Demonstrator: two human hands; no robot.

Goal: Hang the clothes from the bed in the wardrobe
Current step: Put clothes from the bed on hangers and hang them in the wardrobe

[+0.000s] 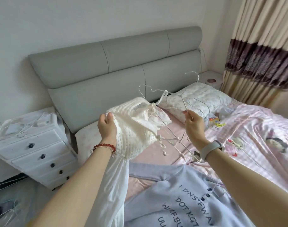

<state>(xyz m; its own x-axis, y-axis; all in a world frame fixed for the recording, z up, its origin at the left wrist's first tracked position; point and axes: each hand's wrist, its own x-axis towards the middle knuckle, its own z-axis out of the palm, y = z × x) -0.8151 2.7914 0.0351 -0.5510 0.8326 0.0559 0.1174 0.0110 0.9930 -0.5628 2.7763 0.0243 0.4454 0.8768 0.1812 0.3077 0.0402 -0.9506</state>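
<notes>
the left hand point(106, 126) gripped one edge of a cream, open-weave crocheted top point(133, 126), fingers and thumb curled into the knit, and held it up over the bed point(156, 149). the right hand point(194, 126) pinched a thin white wire hanger point(158, 93) on its wire, thumb and fingers pressed together on it, with the hook pointing away toward the grey padded headboard point(97, 63). one tie strap of the top was already looped over the near shoulder of the hanger, which seemed to be why the two hands stood apart: the left kept the fabric spread so the right could angle the wire into it. the top was off the bed, hanging between the hands, not yet fully seated on the hanger. a white sheer sleeve or garment point(113, 185) draped down below the left wrist; whether it belonged to the top i could not tell. a pale lilac sweatshirt with dark lettering point(181, 199) lay flat on the bed, close below, still waiting. more wire hangers point(200, 104) lay on the floral pillow point(197, 94), within reach. a white chest of drawers point(36, 149) stood beside the bed. the wardrobe was not in view.
</notes>
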